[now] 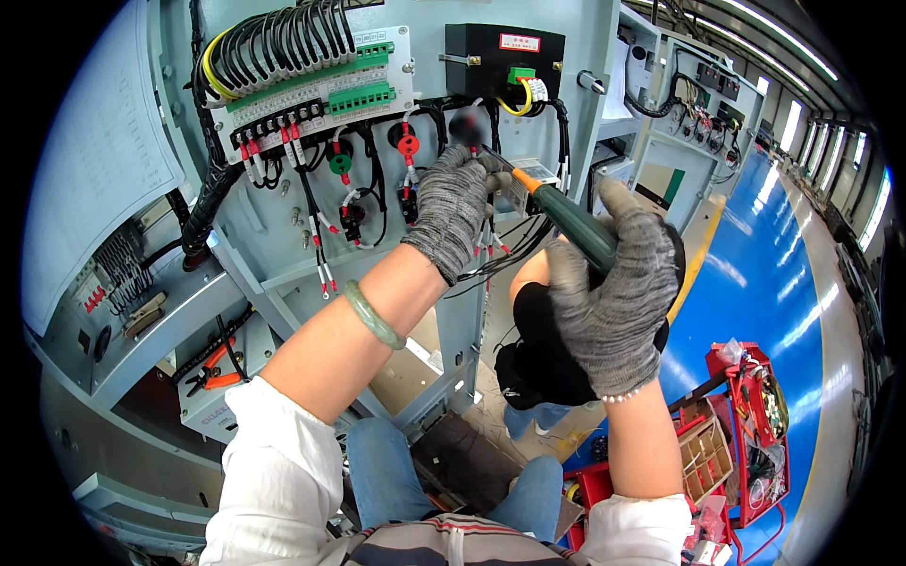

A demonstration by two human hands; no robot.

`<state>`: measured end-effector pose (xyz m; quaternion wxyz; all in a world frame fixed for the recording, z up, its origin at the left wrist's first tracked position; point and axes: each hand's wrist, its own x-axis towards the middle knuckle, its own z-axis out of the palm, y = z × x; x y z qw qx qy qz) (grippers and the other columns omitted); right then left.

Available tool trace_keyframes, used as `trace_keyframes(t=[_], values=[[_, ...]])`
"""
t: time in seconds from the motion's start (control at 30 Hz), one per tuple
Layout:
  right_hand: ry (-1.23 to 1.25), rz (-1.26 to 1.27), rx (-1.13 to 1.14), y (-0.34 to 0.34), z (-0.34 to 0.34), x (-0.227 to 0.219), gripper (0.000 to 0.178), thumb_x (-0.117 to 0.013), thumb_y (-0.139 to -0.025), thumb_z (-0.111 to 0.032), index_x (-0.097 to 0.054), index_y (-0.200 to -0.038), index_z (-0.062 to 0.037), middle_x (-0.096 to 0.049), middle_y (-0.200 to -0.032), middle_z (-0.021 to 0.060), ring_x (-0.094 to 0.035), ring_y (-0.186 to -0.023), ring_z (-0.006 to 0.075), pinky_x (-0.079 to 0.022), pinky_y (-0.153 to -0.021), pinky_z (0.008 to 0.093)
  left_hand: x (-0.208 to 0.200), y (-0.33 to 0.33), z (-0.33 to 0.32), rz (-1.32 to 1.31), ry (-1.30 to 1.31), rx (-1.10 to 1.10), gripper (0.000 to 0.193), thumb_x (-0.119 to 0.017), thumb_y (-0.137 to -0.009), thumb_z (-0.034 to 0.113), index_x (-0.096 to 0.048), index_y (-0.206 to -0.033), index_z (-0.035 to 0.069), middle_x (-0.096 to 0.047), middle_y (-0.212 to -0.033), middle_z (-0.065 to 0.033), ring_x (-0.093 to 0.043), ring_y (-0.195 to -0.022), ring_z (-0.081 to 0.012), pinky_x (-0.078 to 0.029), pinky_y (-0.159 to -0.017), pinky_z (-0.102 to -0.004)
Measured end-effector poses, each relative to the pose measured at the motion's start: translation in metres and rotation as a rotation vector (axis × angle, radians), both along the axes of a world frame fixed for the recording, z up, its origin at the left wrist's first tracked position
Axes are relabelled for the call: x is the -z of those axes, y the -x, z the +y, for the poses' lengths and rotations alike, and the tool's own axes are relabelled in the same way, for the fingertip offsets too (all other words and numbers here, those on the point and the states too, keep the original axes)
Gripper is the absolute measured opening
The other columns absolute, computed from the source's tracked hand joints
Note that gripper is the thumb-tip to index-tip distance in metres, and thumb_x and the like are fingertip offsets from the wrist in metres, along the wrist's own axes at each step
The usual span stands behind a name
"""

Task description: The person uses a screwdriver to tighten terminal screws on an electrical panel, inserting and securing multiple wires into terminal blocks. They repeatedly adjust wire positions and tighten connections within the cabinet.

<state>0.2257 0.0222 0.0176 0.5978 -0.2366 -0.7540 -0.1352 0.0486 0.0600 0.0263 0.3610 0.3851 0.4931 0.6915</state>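
Note:
My right hand, in a grey knit glove, grips a screwdriver by its dark green handle with an orange collar. Its shaft slants up and left toward a dark round part on the cabinet door panel. My left hand, gloved alike, is closed right below that part, its fingertips pinched together. What they hold is hidden. To its left, a red round part and a green one carry wires with red-sleeved ends.
Above are a terminal board and a black box. A person in black is close below my right hand. Orange-handled pliers lie at lower left. A red toolbox stands on the right; behind it runs a blue floor.

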Motion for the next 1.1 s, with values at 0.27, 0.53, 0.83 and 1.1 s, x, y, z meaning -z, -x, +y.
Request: trace_keyframes(t=[0.27,0.53,0.83,1.1], values=[[-0.05,0.053,-0.17,0.003,0.011,0.005,0.032,-0.061,-0.073,-0.007,-0.056,-0.104,-0.0045,-0.057,-0.087,0.0138,-0.057,-0.08,0.0296,-0.048,-0.068,0.0365,0.005,0.006,-0.01,0.085,-0.091,0.06,0.022,-0.049,-0.088,0.011,-0.055,-0.109,0.006,-0.06,-0.091,-0.0012,-0.059,-0.077,-0.0086,-0.047,-0.054,-0.0219],[-0.025,0.001,-0.153,-0.003,0.009,0.002,0.026,-0.059,-0.075,-0.003,-0.056,-0.101,-0.0016,-0.058,-0.091,0.0161,-0.058,-0.081,0.0315,-0.048,-0.073,0.0363,-0.011,0.031,-0.046,1.618,-0.545,-0.484,0.037,-0.06,-0.075,-0.001,-0.057,-0.11,0.01,-0.055,-0.101,-0.0091,-0.058,-0.091,-0.0222,-0.05,-0.071,-0.0298],[0.006,0.031,-0.133,0.003,0.007,0.009,0.029,-0.06,-0.074,-0.009,-0.058,-0.103,-0.007,-0.056,-0.092,0.0131,-0.058,-0.082,0.0297,-0.049,-0.071,0.0367,-0.053,0.026,-0.026,2.213,-0.014,-0.625,0.036,-0.055,-0.077,0.008,-0.06,-0.11,0.021,-0.054,-0.112,-0.0121,-0.06,-0.094,-0.027,-0.051,-0.076,-0.0375],[-0.149,-0.024,-0.163,0.004,0.01,0.003,0.033,-0.058,-0.075,-0.005,-0.058,-0.108,-0.0079,-0.056,-0.096,0.0113,-0.056,-0.089,0.0278,-0.047,-0.08,0.036,-0.059,0.006,-0.02,2.304,0.299,-0.6,0.037,-0.051,-0.081,0.008,-0.053,-0.116,0.018,-0.054,-0.11,-0.0141,-0.06,-0.096,-0.0293,-0.051,-0.076,-0.0395]])
